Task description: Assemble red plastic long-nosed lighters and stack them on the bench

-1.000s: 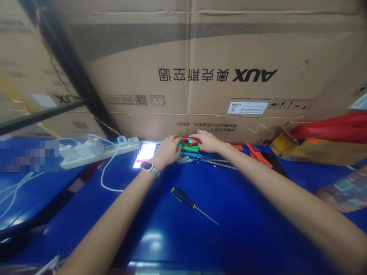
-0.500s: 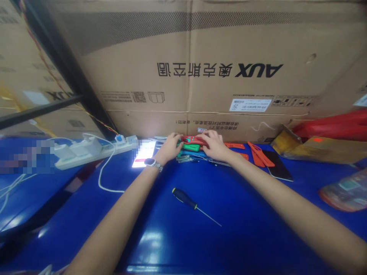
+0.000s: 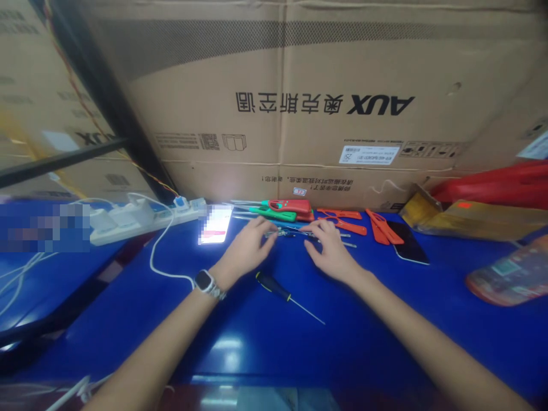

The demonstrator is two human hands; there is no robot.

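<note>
Left hand (image 3: 248,245): half-curled at slim metal pieces (image 3: 285,232); I can't tell its grip.
Right hand (image 3: 330,249): loosely bent there; hold unclear.
Screwdriver (image 3: 276,287): nearer me, on worktop (image 3: 363,348).

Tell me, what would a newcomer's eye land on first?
Probably the huge cardboard box filling the background, its printing upside down. Next come the bare left hand and right hand over the blue table, close to some thin tools, with a red handle and a green handle just beyond. The phone left of the hands also stands out, its screen glowing.
</note>
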